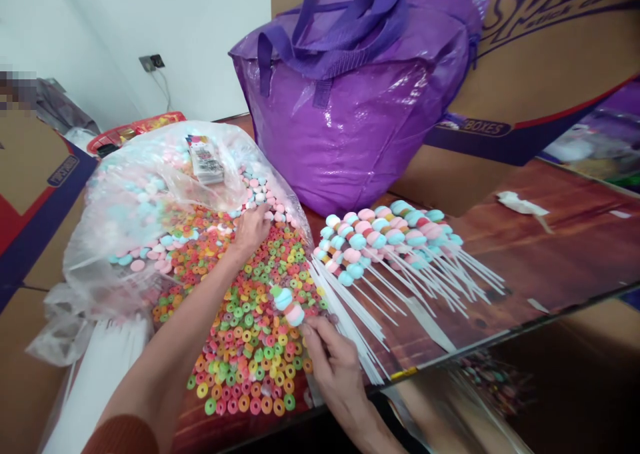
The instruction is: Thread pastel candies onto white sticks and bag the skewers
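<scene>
My right hand [337,361] is closed round the lower end of a candy skewer [289,307]. Pink, blue and white marshmallow candies are threaded on it, with a green piece near the tip. Stretched forward, my left hand [253,229] has its fingers bent together at the pastel marshmallow candies [277,204]; what they pinch, if anything, is hidden. Ring-shaped gummies [260,337] in red, orange, yellow and green spread over the table below both hands. To the right lies a pile of filled candy skewers [380,237], beside loose white sticks [353,314].
A purple bag [340,134] stands behind the candies. A clear plastic bag [95,221] holds more marshmallow candies, with a small stack of printed packets [206,161] on top. White sticks [107,367] lie at left. Crumpled tissue [523,204] rests on the wooden table [565,254].
</scene>
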The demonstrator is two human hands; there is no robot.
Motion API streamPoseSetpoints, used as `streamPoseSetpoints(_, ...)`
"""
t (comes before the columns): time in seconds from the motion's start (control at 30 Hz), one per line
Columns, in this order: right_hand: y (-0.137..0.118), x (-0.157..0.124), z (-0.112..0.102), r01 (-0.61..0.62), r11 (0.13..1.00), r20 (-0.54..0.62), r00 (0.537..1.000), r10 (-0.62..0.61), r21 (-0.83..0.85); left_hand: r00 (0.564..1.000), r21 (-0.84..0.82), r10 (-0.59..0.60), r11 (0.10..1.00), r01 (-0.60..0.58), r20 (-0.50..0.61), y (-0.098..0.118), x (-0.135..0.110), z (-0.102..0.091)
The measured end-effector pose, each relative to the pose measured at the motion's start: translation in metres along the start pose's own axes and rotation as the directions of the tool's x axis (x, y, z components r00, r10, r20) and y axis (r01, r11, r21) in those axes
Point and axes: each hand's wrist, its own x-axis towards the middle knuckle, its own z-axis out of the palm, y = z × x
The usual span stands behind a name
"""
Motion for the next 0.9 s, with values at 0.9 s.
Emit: streamPoseSetpoints(0.9, 0.003, -0.005, 0.001, -0.12, 0.992, -0.018, 0.992, 0.121, 0.042, 0.962, -0.235, 0.115, 0.956, -0.176, -0.249, -0.021, -0.184, -0.031)
